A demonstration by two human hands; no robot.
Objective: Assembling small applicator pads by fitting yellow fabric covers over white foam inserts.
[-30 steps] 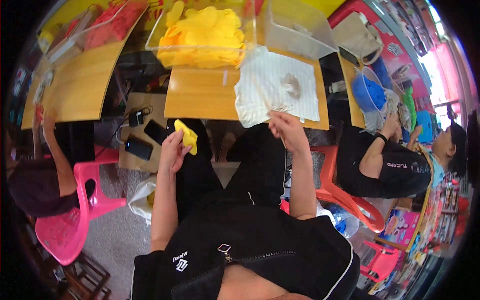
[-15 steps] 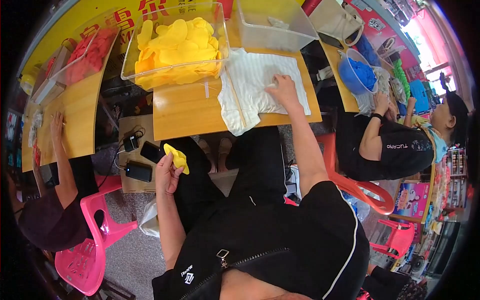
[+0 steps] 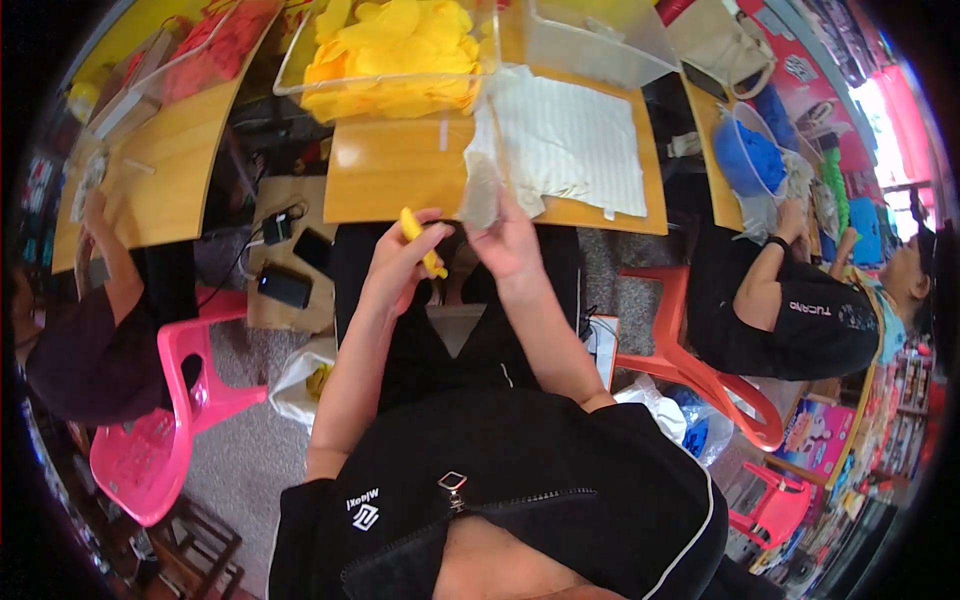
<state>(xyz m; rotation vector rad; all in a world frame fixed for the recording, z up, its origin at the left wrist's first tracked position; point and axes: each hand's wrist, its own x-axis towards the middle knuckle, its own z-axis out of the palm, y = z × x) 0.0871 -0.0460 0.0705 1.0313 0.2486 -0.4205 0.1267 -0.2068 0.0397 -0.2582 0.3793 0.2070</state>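
In front of my lap, my left hand (image 3: 398, 262) pinches a small yellow fabric piece (image 3: 411, 226), folded and seen nearly edge-on. Close beside it, at the near table edge, my right hand (image 3: 507, 245) grips a pale greyish, flattish piece (image 3: 481, 192) whose kind I cannot make out. The fingers partly hide its lower end. A white ribbed cloth (image 3: 575, 145) lies on the table just beyond my right hand. Past it on the left, a clear plastic bin (image 3: 395, 82) is heaped with yellow oval fabric pieces (image 3: 400, 45).
Another clear bin (image 3: 600, 50) stands at the table's far right. Power banks or phones (image 3: 284, 285) rest on cardboard at left. People work at tables on both sides, near a pink chair (image 3: 180, 400) and an orange stool (image 3: 690, 360). A blue bowl (image 3: 745, 155) is at right.
My right hand has left the white cloth, moved left and nearer, and now holds the greyish piece. My left hand has risen toward it with the yellow piece. The view has tilted down.
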